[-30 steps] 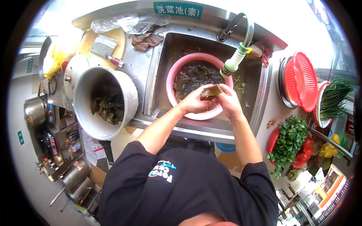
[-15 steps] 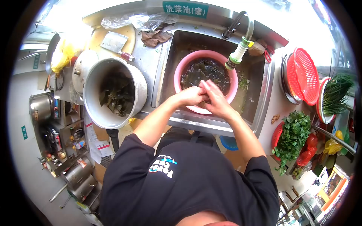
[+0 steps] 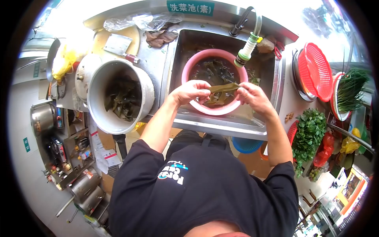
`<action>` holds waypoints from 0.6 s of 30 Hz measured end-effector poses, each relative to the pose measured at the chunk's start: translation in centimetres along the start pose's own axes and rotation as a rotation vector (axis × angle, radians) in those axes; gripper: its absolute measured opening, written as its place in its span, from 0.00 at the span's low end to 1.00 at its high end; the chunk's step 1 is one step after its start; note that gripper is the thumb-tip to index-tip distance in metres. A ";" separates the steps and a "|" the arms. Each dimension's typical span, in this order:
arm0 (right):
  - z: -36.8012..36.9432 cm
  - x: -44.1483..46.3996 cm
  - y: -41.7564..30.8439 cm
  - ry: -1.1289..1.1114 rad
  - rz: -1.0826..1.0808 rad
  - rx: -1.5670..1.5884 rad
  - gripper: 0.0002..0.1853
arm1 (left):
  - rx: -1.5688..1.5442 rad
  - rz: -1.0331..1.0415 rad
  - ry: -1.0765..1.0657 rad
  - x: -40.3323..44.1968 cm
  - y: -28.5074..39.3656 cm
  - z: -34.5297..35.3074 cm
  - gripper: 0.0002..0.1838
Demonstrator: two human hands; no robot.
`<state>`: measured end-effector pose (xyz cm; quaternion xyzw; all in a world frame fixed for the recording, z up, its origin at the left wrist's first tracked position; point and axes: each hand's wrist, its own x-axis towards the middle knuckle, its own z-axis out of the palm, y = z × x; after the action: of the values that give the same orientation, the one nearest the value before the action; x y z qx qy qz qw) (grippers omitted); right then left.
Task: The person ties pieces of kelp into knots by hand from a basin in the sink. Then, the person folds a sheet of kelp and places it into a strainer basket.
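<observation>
A strip of green-brown kelp (image 3: 223, 88) is stretched between my two hands over the near part of a pink basin (image 3: 188, 67). My left hand (image 3: 192, 93) pinches one end of the strip, and my right hand (image 3: 254, 96) pinches the other. More dark leaves (image 3: 213, 71) lie in water inside the basin, which stands in the metal sink (image 3: 183, 42). Above the basin's right rim hangs the green and white tap nozzle (image 3: 247, 50). To the left, a large pot (image 3: 148, 91) holds more of the dark leaves.
A cleaver (image 3: 117, 44) lies on a round board (image 3: 136, 38) behind the pot. Plastic bags (image 3: 148, 21) and a brown cloth (image 3: 161, 38) are beside the sink. At the right are a red basket (image 3: 316, 73), leafy greens (image 3: 310, 134) and chives (image 3: 352, 93).
My hands were close together over the basin's near rim; they have moved apart, and the strip now shows spread between them.
</observation>
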<state>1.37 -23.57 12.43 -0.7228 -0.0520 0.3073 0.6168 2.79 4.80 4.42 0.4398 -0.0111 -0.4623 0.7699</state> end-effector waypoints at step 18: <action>5.3 5.7 7.7 0.009 0.119 -0.702 0.16 | 0.178 0.113 0.436 1.7 -2.7 3.6 0.33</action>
<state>0.89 -18.21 2.87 -0.8938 -0.1093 0.3029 0.3121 0.35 0.70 4.15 0.5942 0.0902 -0.3098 0.7368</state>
